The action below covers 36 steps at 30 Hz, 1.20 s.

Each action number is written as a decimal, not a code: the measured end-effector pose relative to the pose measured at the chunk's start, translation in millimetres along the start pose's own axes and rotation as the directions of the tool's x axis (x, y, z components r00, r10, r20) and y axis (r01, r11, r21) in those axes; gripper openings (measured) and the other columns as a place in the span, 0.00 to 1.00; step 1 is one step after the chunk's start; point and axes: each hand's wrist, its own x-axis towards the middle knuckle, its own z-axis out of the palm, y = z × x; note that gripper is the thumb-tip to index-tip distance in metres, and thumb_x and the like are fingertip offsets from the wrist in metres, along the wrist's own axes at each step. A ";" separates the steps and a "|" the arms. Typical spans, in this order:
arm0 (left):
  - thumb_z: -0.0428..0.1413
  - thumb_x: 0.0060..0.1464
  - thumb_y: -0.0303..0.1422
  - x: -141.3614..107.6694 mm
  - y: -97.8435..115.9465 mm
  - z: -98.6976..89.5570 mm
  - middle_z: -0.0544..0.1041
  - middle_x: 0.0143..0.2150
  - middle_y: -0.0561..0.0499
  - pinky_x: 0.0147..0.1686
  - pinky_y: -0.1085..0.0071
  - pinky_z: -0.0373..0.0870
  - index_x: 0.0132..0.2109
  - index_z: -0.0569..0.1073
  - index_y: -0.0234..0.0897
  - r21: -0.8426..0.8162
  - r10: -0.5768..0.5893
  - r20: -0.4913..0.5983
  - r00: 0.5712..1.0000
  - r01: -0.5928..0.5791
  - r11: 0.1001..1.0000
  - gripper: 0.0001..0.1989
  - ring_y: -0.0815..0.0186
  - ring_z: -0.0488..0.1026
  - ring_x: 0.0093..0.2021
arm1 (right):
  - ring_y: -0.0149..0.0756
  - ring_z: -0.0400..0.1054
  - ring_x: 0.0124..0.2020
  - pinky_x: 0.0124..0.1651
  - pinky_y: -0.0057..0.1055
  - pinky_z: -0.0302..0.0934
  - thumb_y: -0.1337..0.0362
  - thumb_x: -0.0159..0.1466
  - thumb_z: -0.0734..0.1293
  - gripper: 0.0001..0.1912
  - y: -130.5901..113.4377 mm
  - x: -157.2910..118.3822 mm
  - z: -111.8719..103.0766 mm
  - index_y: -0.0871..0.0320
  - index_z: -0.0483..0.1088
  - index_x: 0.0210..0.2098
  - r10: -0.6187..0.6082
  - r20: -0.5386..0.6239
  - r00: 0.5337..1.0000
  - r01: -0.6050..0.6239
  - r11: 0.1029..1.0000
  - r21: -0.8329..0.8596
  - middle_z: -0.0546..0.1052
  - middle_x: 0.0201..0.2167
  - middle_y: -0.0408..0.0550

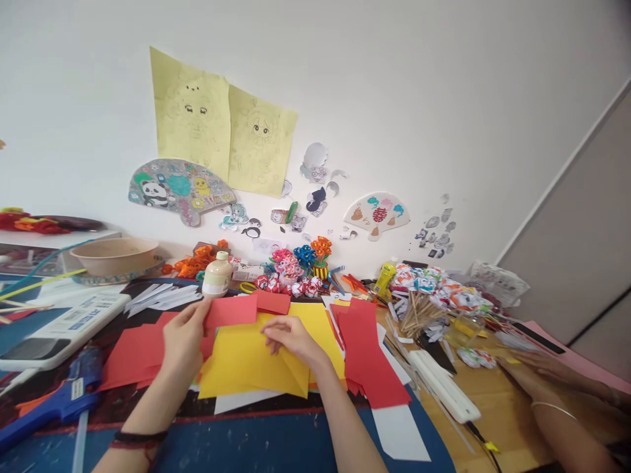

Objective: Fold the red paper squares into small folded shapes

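Note:
Between its thumb and fingers my left hand pinches a small red paper rectangle, held up above the table. My right hand hovers over a yellow paper sheet, fingers loosely curled and apart, with nothing visible in them. Another red paper piece lies just behind the right fingers. Red sheets spread to the left of the yellow paper, and more red sheets lie to its right, partly over white paper. A cream bottle stands behind the left hand.
A blue glue gun and a white power strip lie at left, near white paper strips. Wooden sticks, a white device and another person's arm are at right. Craft flowers stand along the wall.

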 end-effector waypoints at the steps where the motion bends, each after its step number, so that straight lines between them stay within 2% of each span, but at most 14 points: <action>1: 0.55 0.45 0.48 -4.9 -1.2 4.6 0.73 0.27 0.54 0.20 0.75 0.61 0.41 0.75 0.34 -0.027 -0.015 0.079 0.997 0.017 0.999 0.23 0.72 0.62 0.20 | 0.27 0.66 0.19 0.24 0.26 0.62 0.55 0.54 0.71 0.21 -1.2 0.3 3.7 0.61 0.71 0.43 -0.008 0.017 1.000 0.008 1.000 0.022 0.74 0.26 0.45; 3: 0.57 0.43 0.49 -14.9 -3.9 14.2 0.72 0.26 0.54 0.19 0.76 0.60 0.39 0.75 0.33 -0.052 -0.005 0.176 0.984 0.015 0.999 0.23 0.72 0.62 0.20 | 0.27 0.66 0.19 0.25 0.26 0.63 0.55 0.52 0.73 0.31 -4.6 0.8 10.6 0.57 0.66 0.53 -0.050 0.032 0.998 0.048 0.996 0.073 0.74 0.31 0.45; 4: 0.58 0.43 0.49 -19.1 -5.1 18.4 0.73 0.26 0.53 0.19 0.76 0.60 0.37 0.75 0.32 -0.059 -0.002 0.207 0.978 0.015 0.998 0.23 0.72 0.63 0.21 | 0.27 0.66 0.20 0.25 0.26 0.63 0.55 0.51 0.74 0.34 -6.3 1.3 13.0 0.56 0.64 0.54 -0.075 0.024 0.997 0.073 0.993 0.096 0.74 0.32 0.45; 9: 0.59 0.42 0.49 -27.5 -8.7 27.9 0.73 0.21 0.53 0.22 0.74 0.65 0.33 0.72 0.32 0.032 -0.035 0.359 0.933 0.025 0.999 0.22 0.69 0.67 0.21 | 0.27 0.65 0.19 0.23 0.26 0.60 0.50 0.52 0.72 0.28 -9.7 4.6 11.8 0.59 0.68 0.47 -0.120 -0.088 0.989 0.129 0.985 0.116 0.74 0.30 0.47; 13: 0.58 0.42 0.49 -25.7 -12.9 29.3 0.72 0.16 0.51 0.22 0.73 0.65 0.29 0.71 0.33 0.148 -0.085 0.521 0.849 0.008 0.989 0.21 0.67 0.69 0.19 | 0.28 0.65 0.20 0.23 0.25 0.60 0.50 0.56 0.69 0.27 -11.1 4.0 6.6 0.57 0.66 0.51 -0.131 -0.129 0.983 0.147 0.981 0.123 0.75 0.33 0.48; 15: 0.56 0.44 0.50 -25.2 -15.6 30.3 0.74 0.19 0.50 0.21 0.72 0.65 0.30 0.71 0.33 0.209 -0.105 0.560 0.821 -0.018 0.978 0.21 0.65 0.71 0.20 | 0.29 0.66 0.22 0.24 0.25 0.60 0.51 0.55 0.70 0.28 -12.6 2.9 6.1 0.57 0.66 0.51 -0.144 -0.136 0.980 0.160 0.980 0.117 0.75 0.34 0.49; 17: 0.55 0.46 0.50 -26.3 -16.3 30.9 0.78 0.29 0.47 0.24 0.70 0.68 0.35 0.72 0.35 0.272 -0.026 0.543 0.839 -0.146 0.951 0.21 0.64 0.73 0.24 | 0.32 0.68 0.26 0.25 0.26 0.62 0.53 0.52 0.72 0.29 -14.3 2.3 6.8 0.57 0.67 0.50 -0.165 -0.154 0.974 0.183 0.977 0.107 0.75 0.38 0.51; 19: 0.54 0.49 0.48 -29.3 -13.6 31.0 0.77 0.43 0.45 0.32 0.67 0.70 0.42 0.71 0.38 0.303 0.138 0.532 0.836 -0.340 0.891 0.20 0.62 0.75 0.33 | 0.37 0.70 0.34 0.28 0.27 0.64 0.54 0.50 0.74 0.30 -15.5 2.4 7.8 0.56 0.67 0.50 -0.190 -0.186 0.964 0.213 0.971 0.109 0.75 0.43 0.52; 21: 0.51 0.52 0.47 -33.9 -9.0 30.9 0.73 0.51 0.45 0.40 0.64 0.70 0.49 0.69 0.41 0.269 0.263 0.572 0.777 -0.480 0.835 0.21 0.60 0.74 0.42 | 0.41 0.70 0.41 0.32 0.29 0.65 0.55 0.50 0.74 0.29 -16.2 2.8 8.3 0.55 0.68 0.50 -0.212 -0.214 0.954 0.239 0.965 0.109 0.74 0.47 0.53; 23: 0.50 0.54 0.45 -38.9 -5.2 31.3 0.72 0.53 0.45 0.43 0.63 0.69 0.54 0.66 0.42 0.207 0.300 0.640 0.708 -0.534 0.819 0.22 0.59 0.72 0.46 | 0.43 0.70 0.44 0.38 0.32 0.66 0.56 0.51 0.73 0.26 -16.7 3.1 7.9 0.56 0.69 0.48 -0.226 -0.231 0.946 0.254 0.962 0.099 0.74 0.47 0.54; 25: 0.53 0.53 0.44 -42.9 -4.4 32.3 0.71 0.54 0.44 0.46 0.62 0.68 0.56 0.64 0.42 0.177 0.318 0.672 0.669 -0.562 0.808 0.25 0.58 0.71 0.48 | 0.43 0.70 0.45 0.44 0.36 0.65 0.57 0.52 0.73 0.25 -17.4 3.0 6.9 0.56 0.70 0.48 -0.232 -0.241 0.943 0.260 0.961 0.091 0.74 0.48 0.54; 29: 0.57 0.50 0.41 -45.9 -6.7 34.5 0.72 0.53 0.44 0.49 0.59 0.67 0.57 0.63 0.42 0.157 0.335 0.687 0.645 -0.582 0.798 0.28 0.57 0.71 0.48 | 0.45 0.70 0.46 0.49 0.40 0.62 0.56 0.51 0.74 0.26 -21.3 1.5 5.6 0.57 0.71 0.47 -0.231 -0.244 0.942 0.257 0.963 0.079 0.75 0.48 0.55; 36: 0.52 0.55 0.42 -45.4 5.8 29.3 0.72 0.53 0.45 0.50 0.61 0.68 0.57 0.63 0.44 0.060 0.279 0.751 0.599 -0.482 0.874 0.23 0.58 0.72 0.49 | 0.45 0.71 0.42 0.40 0.35 0.65 0.49 0.51 0.73 0.29 -25.6 -2.5 3.6 0.57 0.71 0.48 -0.201 -0.200 0.959 0.227 0.967 0.119 0.76 0.45 0.54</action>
